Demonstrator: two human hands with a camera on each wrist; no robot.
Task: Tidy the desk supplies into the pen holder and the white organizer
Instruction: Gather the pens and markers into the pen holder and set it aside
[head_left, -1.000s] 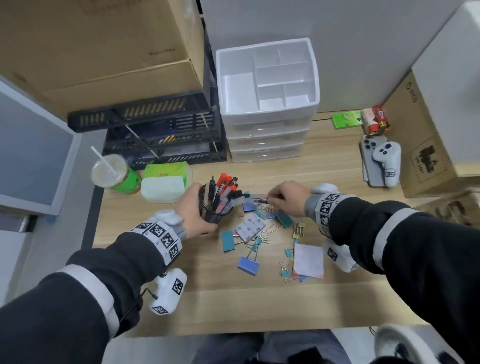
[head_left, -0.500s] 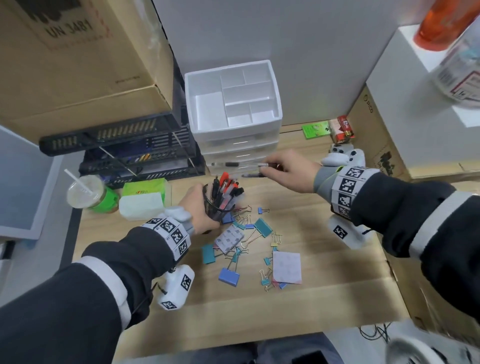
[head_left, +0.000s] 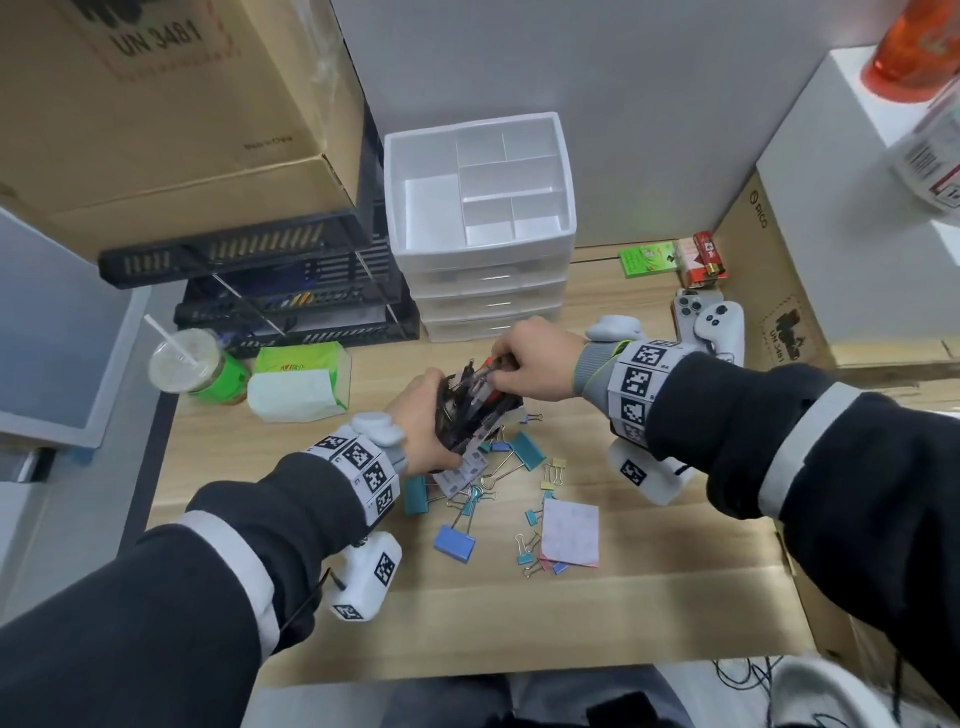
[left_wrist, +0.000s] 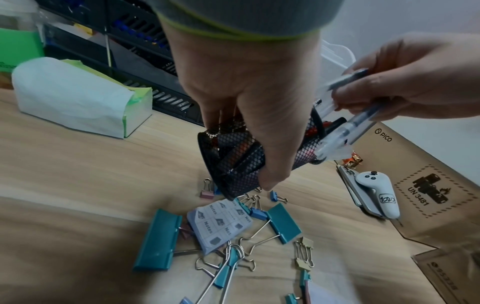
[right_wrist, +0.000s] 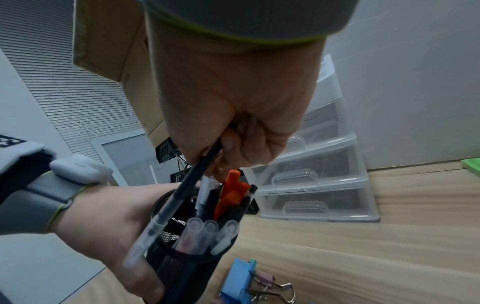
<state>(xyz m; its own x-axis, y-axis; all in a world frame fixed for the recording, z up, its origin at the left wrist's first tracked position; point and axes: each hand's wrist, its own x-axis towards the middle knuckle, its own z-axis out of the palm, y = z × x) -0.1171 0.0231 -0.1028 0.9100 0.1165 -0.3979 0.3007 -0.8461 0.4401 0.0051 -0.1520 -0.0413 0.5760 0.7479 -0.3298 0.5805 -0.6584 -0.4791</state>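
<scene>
My left hand (head_left: 421, 431) grips the black mesh pen holder (head_left: 467, 415) and holds it tilted a little above the desk. It is full of black and red pens. My right hand (head_left: 535, 358) pinches two clear pens (left_wrist: 348, 131) with their ends at the holder's mouth (right_wrist: 182, 267). One held pen (right_wrist: 182, 197) lies along the rim on the side of my left hand (right_wrist: 103, 222). Teal and blue binder clips (head_left: 527, 451), a notes pad (head_left: 462, 475) and sticky notes (head_left: 570, 532) lie on the desk below. The white organizer (head_left: 483, 253) stands behind, with its top compartments bare.
A tissue pack (head_left: 296, 387) and a drink cup (head_left: 195, 366) stand at the left. Black trays (head_left: 291, 312) sit under a cardboard box (head_left: 171, 130). A controller on a phone (head_left: 719, 327) and small boxes (head_left: 647, 260) lie at the right, by another carton (head_left: 779, 291).
My right hand picked pens up from the desk, raised them toward the organizer, then brought them down to the holder. My left hand lifted and tilted the holder.
</scene>
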